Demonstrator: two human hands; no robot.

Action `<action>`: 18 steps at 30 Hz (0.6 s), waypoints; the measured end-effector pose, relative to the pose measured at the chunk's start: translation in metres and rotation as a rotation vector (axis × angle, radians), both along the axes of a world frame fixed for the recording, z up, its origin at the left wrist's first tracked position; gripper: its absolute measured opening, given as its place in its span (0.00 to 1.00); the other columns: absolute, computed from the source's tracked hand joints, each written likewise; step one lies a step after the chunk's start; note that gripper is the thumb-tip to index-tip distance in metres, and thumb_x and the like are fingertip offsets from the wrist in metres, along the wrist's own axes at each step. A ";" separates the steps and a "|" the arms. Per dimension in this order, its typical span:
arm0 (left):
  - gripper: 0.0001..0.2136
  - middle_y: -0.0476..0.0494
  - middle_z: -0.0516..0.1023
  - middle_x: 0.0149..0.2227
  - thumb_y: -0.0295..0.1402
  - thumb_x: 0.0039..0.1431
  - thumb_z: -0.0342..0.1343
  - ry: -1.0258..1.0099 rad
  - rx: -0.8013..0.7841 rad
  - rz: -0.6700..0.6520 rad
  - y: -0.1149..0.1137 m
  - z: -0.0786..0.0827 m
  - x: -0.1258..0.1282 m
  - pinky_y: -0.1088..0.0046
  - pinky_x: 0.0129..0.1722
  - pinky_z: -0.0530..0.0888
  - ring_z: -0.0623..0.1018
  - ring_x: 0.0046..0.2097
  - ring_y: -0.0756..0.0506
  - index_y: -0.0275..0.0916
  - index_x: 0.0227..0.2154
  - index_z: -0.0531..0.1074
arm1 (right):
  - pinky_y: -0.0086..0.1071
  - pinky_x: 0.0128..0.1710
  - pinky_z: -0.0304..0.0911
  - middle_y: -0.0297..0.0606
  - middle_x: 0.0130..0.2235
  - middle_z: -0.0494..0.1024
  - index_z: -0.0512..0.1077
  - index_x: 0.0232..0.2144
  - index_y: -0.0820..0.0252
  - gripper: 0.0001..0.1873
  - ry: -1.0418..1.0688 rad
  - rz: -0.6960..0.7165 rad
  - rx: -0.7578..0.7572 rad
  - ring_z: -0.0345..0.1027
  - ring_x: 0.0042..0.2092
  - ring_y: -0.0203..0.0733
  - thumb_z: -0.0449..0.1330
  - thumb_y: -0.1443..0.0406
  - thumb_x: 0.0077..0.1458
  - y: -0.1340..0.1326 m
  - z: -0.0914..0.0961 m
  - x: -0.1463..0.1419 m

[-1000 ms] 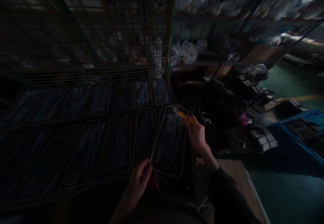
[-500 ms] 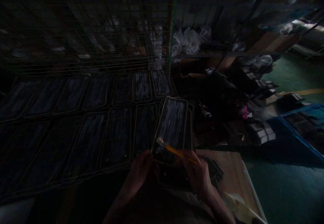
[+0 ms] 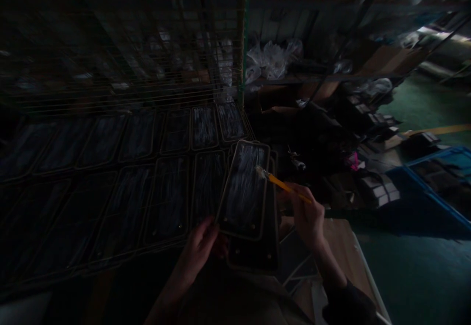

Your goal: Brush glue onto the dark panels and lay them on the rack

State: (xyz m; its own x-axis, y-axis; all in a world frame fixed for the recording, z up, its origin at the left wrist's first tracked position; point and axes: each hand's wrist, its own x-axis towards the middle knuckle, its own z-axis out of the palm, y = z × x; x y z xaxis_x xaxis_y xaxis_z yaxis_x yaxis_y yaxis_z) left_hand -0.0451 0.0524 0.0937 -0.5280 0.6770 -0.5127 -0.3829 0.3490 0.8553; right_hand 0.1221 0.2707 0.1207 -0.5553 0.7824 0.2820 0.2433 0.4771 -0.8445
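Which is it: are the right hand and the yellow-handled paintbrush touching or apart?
Touching. The head view shows the right hand gripping the yellow-handled paintbrush near its rear end.

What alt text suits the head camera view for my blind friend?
A person's right-hand grip holds a brush with an orange handle, its bristles near the right edge of a dark, white-streaked panel; the left-hand grip holds the panel's lower left corner. Similar panels lie in rows to the left, in dim light.

Dimly lit green floor (image 3: 415,276) with yellow stripe (image 3: 454,129), dark shelving (image 3: 312,78) behind.
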 end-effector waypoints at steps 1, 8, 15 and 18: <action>0.21 0.49 0.77 0.24 0.49 0.53 0.58 0.001 0.005 0.007 0.000 0.001 0.001 0.73 0.21 0.74 0.77 0.23 0.47 0.37 0.42 0.66 | 0.31 0.35 0.71 0.37 0.35 0.79 0.69 0.48 0.57 0.14 -0.008 0.035 -0.026 0.75 0.35 0.42 0.50 0.57 0.67 -0.003 0.001 0.000; 0.22 0.50 0.78 0.28 0.44 0.54 0.60 -0.087 0.058 0.108 0.001 0.013 0.001 0.73 0.24 0.75 0.79 0.26 0.46 0.40 0.48 0.63 | 0.36 0.35 0.72 0.39 0.36 0.80 0.68 0.51 0.57 0.15 0.065 -0.206 -0.023 0.76 0.35 0.45 0.51 0.58 0.66 -0.025 0.007 0.016; 0.09 0.49 0.77 0.28 0.38 0.59 0.57 -0.233 0.387 0.106 0.012 0.028 -0.018 0.77 0.22 0.71 0.80 0.27 0.47 0.38 0.36 0.65 | 0.38 0.42 0.72 0.41 0.46 0.78 0.67 0.53 0.55 0.17 -0.100 -0.062 0.240 0.75 0.45 0.47 0.47 0.64 0.65 -0.039 -0.040 0.001; 0.08 0.51 0.76 0.24 0.35 0.58 0.56 -0.251 0.541 0.095 0.016 0.042 -0.038 0.80 0.18 0.67 0.79 0.23 0.48 0.39 0.33 0.63 | 0.37 0.34 0.73 0.41 0.44 0.78 0.69 0.51 0.54 0.17 -0.191 -0.068 0.277 0.76 0.40 0.50 0.47 0.61 0.64 -0.043 -0.051 0.001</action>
State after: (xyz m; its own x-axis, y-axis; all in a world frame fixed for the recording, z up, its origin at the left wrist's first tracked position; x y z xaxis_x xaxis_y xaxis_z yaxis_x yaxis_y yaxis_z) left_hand -0.0829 0.0683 0.1360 -0.5063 0.8324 -0.2256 -0.6040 -0.1556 0.7817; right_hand 0.1229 0.2279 0.0692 -0.5679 0.7276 0.3848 0.4236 0.6592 -0.6212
